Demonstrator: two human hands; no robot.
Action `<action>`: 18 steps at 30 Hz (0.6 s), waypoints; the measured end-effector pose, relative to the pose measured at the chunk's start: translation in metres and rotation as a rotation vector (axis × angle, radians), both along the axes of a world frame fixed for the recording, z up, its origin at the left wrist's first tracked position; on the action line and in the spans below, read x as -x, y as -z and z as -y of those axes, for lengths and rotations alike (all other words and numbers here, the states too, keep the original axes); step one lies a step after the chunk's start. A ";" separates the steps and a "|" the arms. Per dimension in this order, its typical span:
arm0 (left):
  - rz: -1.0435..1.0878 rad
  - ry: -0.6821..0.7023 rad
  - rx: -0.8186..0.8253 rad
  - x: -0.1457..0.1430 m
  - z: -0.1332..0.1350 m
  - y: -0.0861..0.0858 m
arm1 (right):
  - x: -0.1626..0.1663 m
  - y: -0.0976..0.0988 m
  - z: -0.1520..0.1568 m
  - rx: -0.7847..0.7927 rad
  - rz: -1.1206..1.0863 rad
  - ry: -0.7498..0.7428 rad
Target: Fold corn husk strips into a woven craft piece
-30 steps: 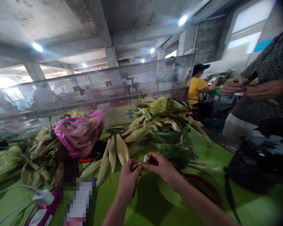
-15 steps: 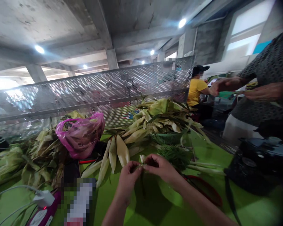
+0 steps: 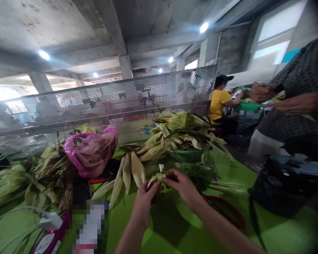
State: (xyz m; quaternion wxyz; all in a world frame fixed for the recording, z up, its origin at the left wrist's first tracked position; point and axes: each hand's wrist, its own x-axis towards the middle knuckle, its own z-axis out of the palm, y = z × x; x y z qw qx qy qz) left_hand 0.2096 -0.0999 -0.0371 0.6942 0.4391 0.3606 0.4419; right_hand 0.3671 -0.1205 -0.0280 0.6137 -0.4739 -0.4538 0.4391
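My left hand [image 3: 144, 201] and my right hand [image 3: 181, 185] meet above the green table [image 3: 175, 233]. Both pinch a small pale leaf strip [image 3: 157, 177] between their fingertips, its white ends sticking up and to the left. Just behind the hands lie a few long pale leaf blades [image 3: 131, 173] fanned out on the table. A green basket [image 3: 188, 153] heaped with yellow-green leaves [image 3: 180, 128] stands further back.
A pink plastic bag [image 3: 91, 151] rests on a leaf pile [image 3: 42, 173] at the left. A perforated metal screen [image 3: 108, 106] closes the far side. A black appliance [image 3: 288, 181] sits at the right. Another person's hands [image 3: 294, 102] work nearby. A white charger [image 3: 51, 221] lies at the lower left.
My hands have risen slightly and the strip's white ends now stick up between the fingertips. The person at the right has shifted their hands.
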 end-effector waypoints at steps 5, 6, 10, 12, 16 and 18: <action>0.006 0.000 -0.095 -0.006 0.002 0.000 | 0.000 -0.004 0.003 0.014 0.017 -0.078; -0.015 0.001 -0.116 -0.007 0.002 0.001 | 0.001 -0.003 0.003 0.021 0.030 -0.080; -0.312 -0.124 -0.388 -0.007 0.002 0.006 | 0.002 0.001 0.005 0.082 -0.036 -0.074; -0.463 -0.185 -0.533 -0.007 0.001 0.006 | 0.002 0.001 0.006 0.108 -0.054 -0.060; -0.233 -0.044 -0.402 -0.003 0.002 -0.004 | 0.001 -0.004 0.006 0.052 -0.014 -0.041; -0.060 0.033 -0.254 -0.002 0.003 -0.011 | 0.002 -0.005 0.005 0.009 0.006 -0.044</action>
